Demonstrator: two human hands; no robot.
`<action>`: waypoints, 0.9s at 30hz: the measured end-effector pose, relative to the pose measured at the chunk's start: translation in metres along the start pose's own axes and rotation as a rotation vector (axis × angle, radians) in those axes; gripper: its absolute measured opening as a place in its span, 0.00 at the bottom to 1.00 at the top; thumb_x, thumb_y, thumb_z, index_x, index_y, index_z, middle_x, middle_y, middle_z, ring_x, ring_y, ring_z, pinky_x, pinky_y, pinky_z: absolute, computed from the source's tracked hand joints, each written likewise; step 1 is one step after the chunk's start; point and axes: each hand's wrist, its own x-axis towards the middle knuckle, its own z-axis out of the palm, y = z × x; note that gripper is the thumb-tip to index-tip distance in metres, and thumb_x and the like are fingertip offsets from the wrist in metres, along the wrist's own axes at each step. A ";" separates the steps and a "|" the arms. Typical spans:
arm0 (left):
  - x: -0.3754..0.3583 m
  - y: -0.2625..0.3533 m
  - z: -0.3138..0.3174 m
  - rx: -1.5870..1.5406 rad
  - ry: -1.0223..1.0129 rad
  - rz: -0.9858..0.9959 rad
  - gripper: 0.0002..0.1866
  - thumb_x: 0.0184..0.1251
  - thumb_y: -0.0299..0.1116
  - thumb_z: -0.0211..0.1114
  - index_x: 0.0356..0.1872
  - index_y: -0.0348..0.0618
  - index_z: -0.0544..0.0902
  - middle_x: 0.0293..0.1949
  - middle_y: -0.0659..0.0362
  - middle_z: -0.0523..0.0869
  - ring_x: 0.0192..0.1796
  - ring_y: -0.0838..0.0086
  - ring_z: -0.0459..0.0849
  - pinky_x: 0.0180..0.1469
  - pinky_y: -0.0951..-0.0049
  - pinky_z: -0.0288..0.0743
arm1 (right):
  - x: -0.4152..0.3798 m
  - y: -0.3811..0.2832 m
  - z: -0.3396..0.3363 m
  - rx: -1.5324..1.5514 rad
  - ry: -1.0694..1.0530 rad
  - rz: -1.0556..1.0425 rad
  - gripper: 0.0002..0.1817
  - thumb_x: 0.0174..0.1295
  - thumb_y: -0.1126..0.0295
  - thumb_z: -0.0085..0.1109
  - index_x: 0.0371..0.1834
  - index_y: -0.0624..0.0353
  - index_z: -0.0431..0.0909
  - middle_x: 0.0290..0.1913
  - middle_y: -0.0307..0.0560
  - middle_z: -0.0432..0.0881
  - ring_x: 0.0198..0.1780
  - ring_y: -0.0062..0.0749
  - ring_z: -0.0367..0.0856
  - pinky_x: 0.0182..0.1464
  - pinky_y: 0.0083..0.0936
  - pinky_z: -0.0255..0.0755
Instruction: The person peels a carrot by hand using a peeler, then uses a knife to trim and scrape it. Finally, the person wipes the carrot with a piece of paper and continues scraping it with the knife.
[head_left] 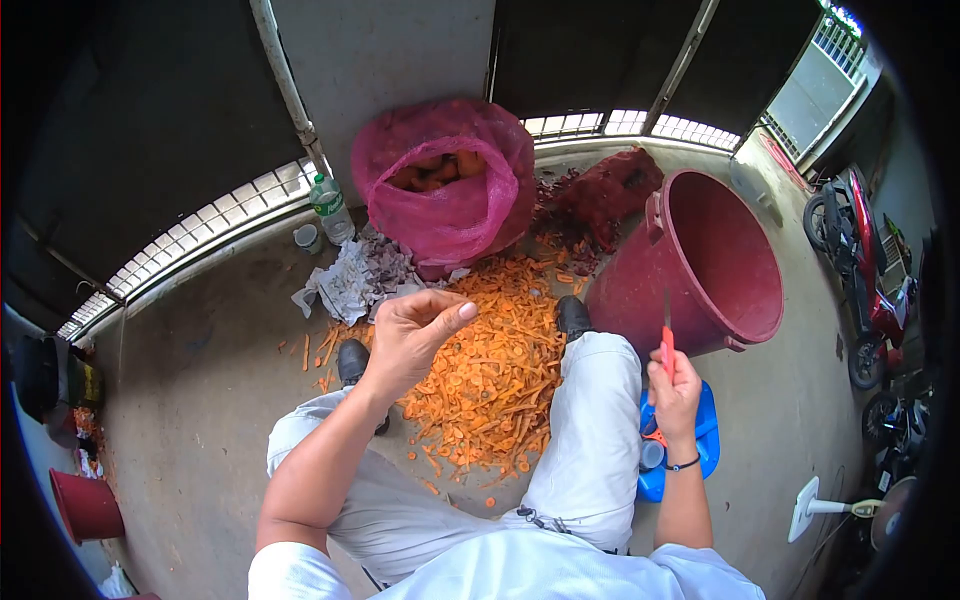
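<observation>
My left hand [420, 328] is above the left side of a heap of orange peelings and slices [490, 370], its thumb and fingers drawn together. Whether anything small is between them cannot be made out. On the right, my right hand [674, 390] is closed around the red handle of a knife [668, 340], its blade pointing up. The heap lies on the floor between my legs. Beneath my right forearm is a blue tray [708, 430] with a small cup [652, 455] and an orange-handled tool in it.
Behind the heap stands a pink mesh sack [440, 180] of orange produce. A large red tub [690, 260] leans at the right. Crumpled paper [355, 277], a bottle [331, 208] and a cup [307, 238] are at the left. Motorbikes [865, 260] stand far right.
</observation>
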 end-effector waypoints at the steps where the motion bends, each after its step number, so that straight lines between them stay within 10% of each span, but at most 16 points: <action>1: 0.000 0.002 0.000 -0.123 -0.047 -0.044 0.15 0.73 0.36 0.75 0.50 0.34 0.87 0.46 0.52 0.92 0.45 0.73 0.91 0.46 0.73 0.84 | -0.002 0.020 -0.015 -0.161 0.070 -0.016 0.07 0.71 0.72 0.64 0.47 0.63 0.82 0.30 0.38 0.83 0.28 0.26 0.81 0.32 0.26 0.73; 7: -0.005 -0.002 0.008 -0.587 -0.135 -0.379 0.12 0.79 0.38 0.68 0.42 0.38 0.85 0.46 0.51 0.92 0.44 0.68 0.92 0.43 0.69 0.84 | -0.030 0.073 -0.076 -0.791 0.139 -0.066 0.11 0.66 0.67 0.69 0.45 0.62 0.82 0.33 0.59 0.84 0.35 0.59 0.84 0.40 0.45 0.76; 14: -0.004 -0.007 0.015 -0.641 -0.127 -0.446 0.13 0.82 0.40 0.64 0.46 0.38 0.83 0.50 0.50 0.92 0.46 0.67 0.92 0.43 0.68 0.85 | -0.039 0.083 -0.067 -0.583 0.212 -0.034 0.10 0.68 0.69 0.70 0.44 0.64 0.82 0.27 0.48 0.81 0.28 0.31 0.80 0.36 0.34 0.75; 27: -0.005 -0.001 0.015 -0.815 -0.194 -0.554 0.26 0.82 0.56 0.59 0.63 0.44 0.78 0.59 0.47 0.87 0.51 0.61 0.90 0.49 0.62 0.83 | -0.021 0.083 -0.061 -0.552 0.157 -0.045 0.11 0.68 0.66 0.70 0.44 0.63 0.83 0.27 0.48 0.80 0.27 0.32 0.78 0.34 0.33 0.74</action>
